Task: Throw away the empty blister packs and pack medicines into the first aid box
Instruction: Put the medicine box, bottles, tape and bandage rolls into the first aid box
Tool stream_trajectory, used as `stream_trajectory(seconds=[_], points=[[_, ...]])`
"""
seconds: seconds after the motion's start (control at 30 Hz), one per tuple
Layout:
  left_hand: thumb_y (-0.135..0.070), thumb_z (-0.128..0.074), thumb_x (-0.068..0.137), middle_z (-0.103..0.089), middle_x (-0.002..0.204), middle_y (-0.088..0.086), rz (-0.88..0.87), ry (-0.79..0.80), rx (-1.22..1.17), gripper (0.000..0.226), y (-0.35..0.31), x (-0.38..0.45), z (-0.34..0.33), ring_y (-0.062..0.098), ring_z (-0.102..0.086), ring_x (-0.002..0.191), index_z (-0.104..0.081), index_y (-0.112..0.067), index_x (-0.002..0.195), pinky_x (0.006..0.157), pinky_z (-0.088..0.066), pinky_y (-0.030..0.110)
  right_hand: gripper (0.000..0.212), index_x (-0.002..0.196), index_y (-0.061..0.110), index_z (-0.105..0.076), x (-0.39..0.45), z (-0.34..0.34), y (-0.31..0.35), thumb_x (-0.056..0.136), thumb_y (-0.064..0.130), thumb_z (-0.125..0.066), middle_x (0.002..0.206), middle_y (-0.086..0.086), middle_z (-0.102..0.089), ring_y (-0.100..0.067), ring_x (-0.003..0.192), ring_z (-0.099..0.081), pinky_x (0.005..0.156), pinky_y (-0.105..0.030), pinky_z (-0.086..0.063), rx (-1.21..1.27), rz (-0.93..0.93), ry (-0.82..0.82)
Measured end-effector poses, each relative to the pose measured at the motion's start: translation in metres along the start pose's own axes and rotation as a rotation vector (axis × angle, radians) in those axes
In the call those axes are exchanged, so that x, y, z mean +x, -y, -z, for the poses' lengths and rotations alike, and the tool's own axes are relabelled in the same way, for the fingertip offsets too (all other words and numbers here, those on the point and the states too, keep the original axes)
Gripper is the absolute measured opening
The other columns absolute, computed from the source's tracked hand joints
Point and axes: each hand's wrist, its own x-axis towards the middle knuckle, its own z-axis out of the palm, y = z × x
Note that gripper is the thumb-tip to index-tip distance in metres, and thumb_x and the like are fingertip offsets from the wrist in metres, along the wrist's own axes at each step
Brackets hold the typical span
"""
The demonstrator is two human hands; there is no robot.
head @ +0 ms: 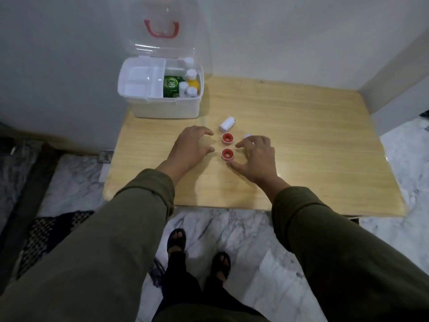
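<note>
First aid box [160,105]: white plastic, standing at the back left corner of the wooden table [301,147], against the wall. Clear lid [162,43] raised upright, with a red handle [161,29]. Inside, a white tray [141,80] fills the left part; the right part holds a green package [171,86], a yellow bottle [193,80] with a white cap, and 3 more white-capped bottles.

Loose items on the table, in front of the box:
- 1 white bottle [227,123], lying on its side.
- 2 red-and-white tape rolls, far roll [226,137] and near roll [227,154], lying flat, close together but apart.
- 1 small white object [247,135], mostly hidden behind the right hand's fingers; kind cannot be told.

Left hand [190,147]: over the table just left of the 2 rolls, fingers curved and spread, grasping nothing.

Right hand [257,156]: just right of the rolls, fingers spread, thumb close by the near roll, grasping nothing.

Both sleeves olive green. Floor [243,231] below is grey-veined marble.
</note>
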Motion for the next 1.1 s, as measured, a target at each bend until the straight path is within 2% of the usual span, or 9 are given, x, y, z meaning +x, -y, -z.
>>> stream_trajectory(seconds=[0.1, 0.2, 0.37, 0.57, 0.7, 0.8, 0.9, 1.1], points=[[-0.032, -0.076, 0.074, -0.048, 0.136, 0.0, -0.002, -0.033, 0.009, 0.048, 0.001, 0.006, -0.011, 0.019, -0.036, 0.131, -0.062, -0.025, 0.119, 0.107, -0.03, 0.034, 0.053, 0.106, 0.023, -0.066, -0.003, -0.009, -0.008, 0.064, 0.054, -0.074, 0.133, -0.004, -0.049, -0.029, 0.131, -0.032, 0.097, -0.042, -0.033, 0.028, -0.034, -0.028], [-0.035, -0.076, 0.073, -0.037, 0.145, -0.002, 0.003, -0.051, 0.054, 0.049, 0.0, 0.015, -0.017, 0.02, -0.024, 0.138, -0.061, -0.029, 0.12, 0.112, -0.024, 0.039, 0.058, 0.102, 0.024, -0.067, -0.004, -0.017, -0.012, 0.06, 0.065, -0.062, 0.137, -0.006, -0.047, -0.035, 0.135, -0.029, 0.1, -0.048, -0.032, 0.051, -0.032, -0.053], [-0.038, -0.075, 0.072, -0.021, 0.154, -0.003, -0.071, -0.026, 0.107, 0.046, 0.0, 0.03, -0.021, 0.025, -0.007, 0.143, -0.062, -0.037, 0.116, 0.112, -0.015, 0.042, 0.047, 0.095, 0.024, -0.069, 0.005, -0.025, -0.013, 0.06, 0.054, -0.077, 0.135, -0.008, -0.05, -0.037, 0.135, -0.031, 0.101, -0.051, -0.032, 0.078, -0.023, -0.096], [-0.041, -0.072, 0.076, -0.01, 0.158, -0.004, -0.168, 0.07, 0.18, 0.046, 0.0, 0.045, -0.024, 0.027, 0.005, 0.145, -0.06, -0.038, 0.121, 0.114, -0.006, 0.047, 0.041, 0.09, 0.029, -0.07, 0.011, -0.028, -0.011, 0.06, 0.057, -0.071, 0.133, -0.009, -0.052, -0.039, 0.134, -0.033, 0.1, -0.054, -0.033, 0.099, 0.003, -0.106], [-0.046, -0.067, 0.08, -0.006, 0.159, -0.004, -0.229, 0.126, 0.235, 0.043, -0.002, 0.052, -0.027, 0.027, 0.008, 0.145, -0.06, -0.04, 0.121, 0.114, -0.002, 0.048, 0.035, 0.088, 0.028, -0.07, 0.012, -0.029, -0.013, 0.062, 0.052, -0.076, 0.132, -0.008, -0.053, -0.038, 0.134, -0.033, 0.101, -0.054, -0.033, 0.106, 0.009, -0.109], [-0.042, -0.068, 0.08, -0.006, 0.159, -0.005, -0.24, 0.132, 0.252, 0.036, -0.004, 0.054, -0.029, 0.026, 0.008, 0.145, -0.062, -0.039, 0.115, 0.114, -0.002, 0.048, 0.034, 0.087, 0.025, -0.071, 0.012, -0.029, -0.015, 0.063, 0.049, -0.076, 0.132, -0.008, -0.054, -0.038, 0.134, -0.032, 0.101, -0.054, -0.032, 0.112, 0.008, -0.103], [-0.038, -0.071, 0.078, -0.009, 0.158, -0.005, -0.231, 0.117, 0.254, 0.031, -0.007, 0.053, -0.031, 0.026, 0.007, 0.145, -0.065, -0.036, 0.108, 0.114, -0.004, 0.048, 0.034, 0.085, 0.022, -0.07, 0.01, -0.027, -0.017, 0.063, 0.047, -0.074, 0.13, -0.009, -0.055, -0.039, 0.134, -0.033, 0.1, -0.054, -0.033, 0.134, 0.005, -0.108], [-0.036, -0.073, 0.076, -0.019, 0.155, -0.003, -0.158, 0.022, 0.198, 0.033, -0.007, 0.041, -0.021, 0.026, -0.004, 0.145, -0.066, -0.029, 0.108, 0.111, -0.014, 0.046, 0.033, 0.086, 0.018, -0.068, 0.008, -0.009, -0.014, 0.064, 0.041, -0.076, 0.13, -0.006, -0.053, -0.034, 0.135, -0.03, 0.102, -0.051, -0.032, 0.176, -0.012, -0.104]])
